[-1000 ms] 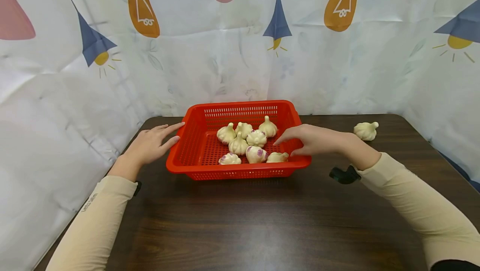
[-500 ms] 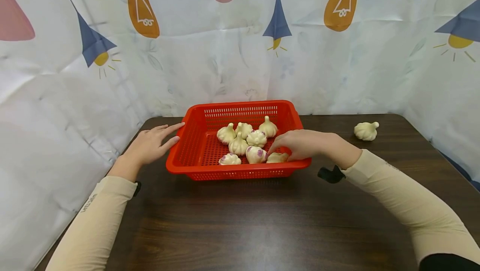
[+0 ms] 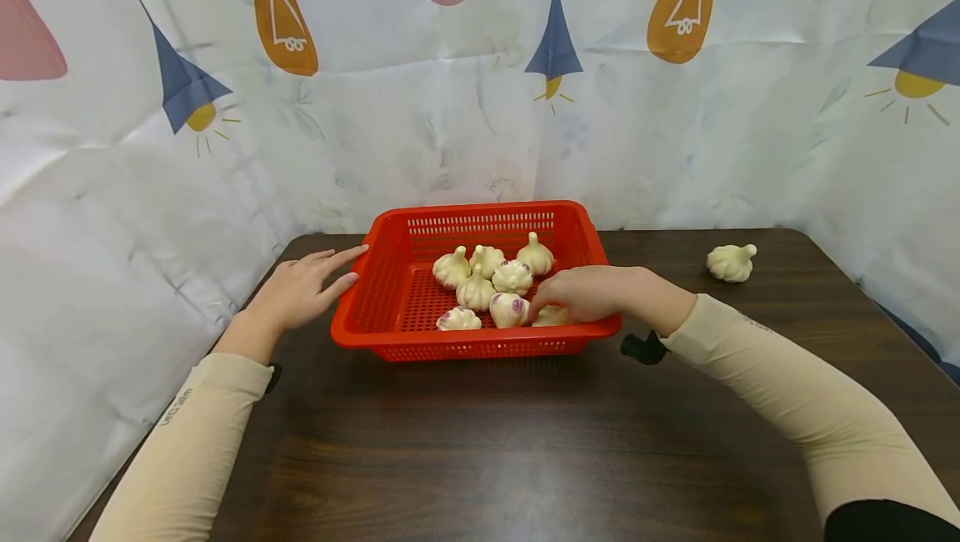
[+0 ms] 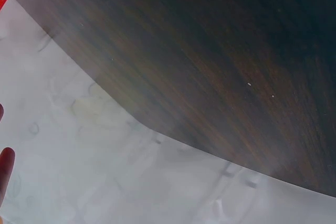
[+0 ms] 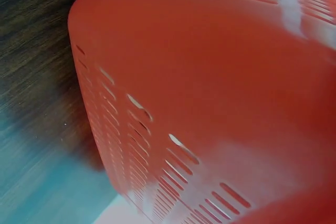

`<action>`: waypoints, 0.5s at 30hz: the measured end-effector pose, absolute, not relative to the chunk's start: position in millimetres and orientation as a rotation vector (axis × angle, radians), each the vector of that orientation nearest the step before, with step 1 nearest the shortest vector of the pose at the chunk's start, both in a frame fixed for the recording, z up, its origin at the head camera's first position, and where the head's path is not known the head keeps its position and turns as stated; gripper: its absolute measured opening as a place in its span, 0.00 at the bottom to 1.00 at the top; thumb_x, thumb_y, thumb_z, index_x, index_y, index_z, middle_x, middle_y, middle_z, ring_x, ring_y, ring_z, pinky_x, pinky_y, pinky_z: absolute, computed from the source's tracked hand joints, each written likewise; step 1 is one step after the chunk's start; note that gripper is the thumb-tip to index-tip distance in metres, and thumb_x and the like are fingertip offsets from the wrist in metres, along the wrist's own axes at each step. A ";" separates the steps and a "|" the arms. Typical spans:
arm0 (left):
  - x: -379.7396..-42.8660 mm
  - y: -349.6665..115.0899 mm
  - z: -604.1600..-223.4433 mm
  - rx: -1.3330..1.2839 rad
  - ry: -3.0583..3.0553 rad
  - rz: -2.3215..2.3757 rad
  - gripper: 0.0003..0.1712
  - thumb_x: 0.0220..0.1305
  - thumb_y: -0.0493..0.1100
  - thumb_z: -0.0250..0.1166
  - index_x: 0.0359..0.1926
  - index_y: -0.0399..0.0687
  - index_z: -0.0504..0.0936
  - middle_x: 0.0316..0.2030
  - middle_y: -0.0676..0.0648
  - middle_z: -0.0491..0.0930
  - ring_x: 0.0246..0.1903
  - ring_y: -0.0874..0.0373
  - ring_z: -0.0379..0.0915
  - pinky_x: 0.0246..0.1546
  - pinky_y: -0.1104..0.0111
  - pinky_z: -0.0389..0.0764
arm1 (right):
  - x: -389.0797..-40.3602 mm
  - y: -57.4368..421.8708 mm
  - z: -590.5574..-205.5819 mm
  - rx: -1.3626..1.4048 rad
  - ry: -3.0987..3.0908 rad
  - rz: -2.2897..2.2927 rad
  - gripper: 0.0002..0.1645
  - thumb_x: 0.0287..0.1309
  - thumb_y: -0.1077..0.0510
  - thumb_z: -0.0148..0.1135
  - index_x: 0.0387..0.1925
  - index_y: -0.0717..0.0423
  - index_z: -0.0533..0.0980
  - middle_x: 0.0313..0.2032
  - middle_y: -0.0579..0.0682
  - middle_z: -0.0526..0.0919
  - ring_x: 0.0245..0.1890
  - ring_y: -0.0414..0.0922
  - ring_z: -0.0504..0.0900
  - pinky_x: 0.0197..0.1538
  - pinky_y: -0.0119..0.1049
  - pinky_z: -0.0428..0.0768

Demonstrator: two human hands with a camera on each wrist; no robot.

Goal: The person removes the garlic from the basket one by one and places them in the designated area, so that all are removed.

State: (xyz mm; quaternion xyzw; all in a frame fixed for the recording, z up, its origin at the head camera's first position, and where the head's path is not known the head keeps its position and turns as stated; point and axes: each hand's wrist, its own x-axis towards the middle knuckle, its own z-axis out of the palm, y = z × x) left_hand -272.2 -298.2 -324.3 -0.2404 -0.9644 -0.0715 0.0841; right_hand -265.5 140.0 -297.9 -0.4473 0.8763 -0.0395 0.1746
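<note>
A red plastic basket (image 3: pixel 480 345) stands on the table, holding several garlic bulbs (image 3: pixel 474 289). Reaching over its right side, my right hand (image 3: pixel 588 296) curls its fingers round a garlic bulb (image 3: pixel 552 316) in the front right corner, partly covering it. A purple-streaked garlic bulb (image 3: pixel 509 310) sits just left of those fingertips. On the other side, my left hand (image 3: pixel 296 288) has its fingers extended, fingertips at the basket's left rim. In the right wrist view only the basket wall (image 5: pixel 173 77) fills most of the picture; the hand is out of sight there.
One loose garlic bulb (image 3: pixel 731 263) lies on the dark wooden table (image 3: pixel 480 450), right of the basket. A printed white curtain (image 3: pixel 480 133) hangs behind the table and along its sides. The table edge (image 4: pixel 147 126) shows in the left wrist view.
My right hand has moved left and down into the basket, its fingers closing round the front right garlic bulb. The left hand has stayed at the rim.
</note>
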 end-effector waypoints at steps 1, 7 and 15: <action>-272.1 -298.1 -324.3 -0.718 -2.878 -0.215 0.33 0.79 0.58 0.49 0.78 0.51 0.64 0.66 0.34 0.74 0.67 0.33 0.65 0.60 0.32 0.65 | -266.2 139.5 -299.0 -1.275 2.478 -0.102 0.17 0.70 0.58 0.62 0.57 0.46 0.84 0.57 0.45 0.82 0.61 0.49 0.77 0.69 0.48 0.70; -272.3 -298.4 -324.7 -0.723 -2.873 -0.214 0.33 0.79 0.58 0.49 0.78 0.51 0.64 0.66 0.34 0.74 0.67 0.33 0.65 0.60 0.32 0.65 | -268.7 137.1 -302.8 -1.284 2.451 -0.069 0.18 0.68 0.58 0.64 0.57 0.46 0.83 0.57 0.47 0.81 0.59 0.50 0.77 0.68 0.49 0.72; -272.7 -299.3 -325.4 -0.728 -2.867 -0.211 0.33 0.80 0.59 0.49 0.78 0.52 0.64 0.66 0.35 0.74 0.67 0.34 0.65 0.60 0.32 0.65 | -269.9 134.4 -301.4 -1.230 2.441 -0.059 0.19 0.69 0.60 0.62 0.59 0.47 0.82 0.58 0.48 0.80 0.61 0.50 0.76 0.69 0.49 0.70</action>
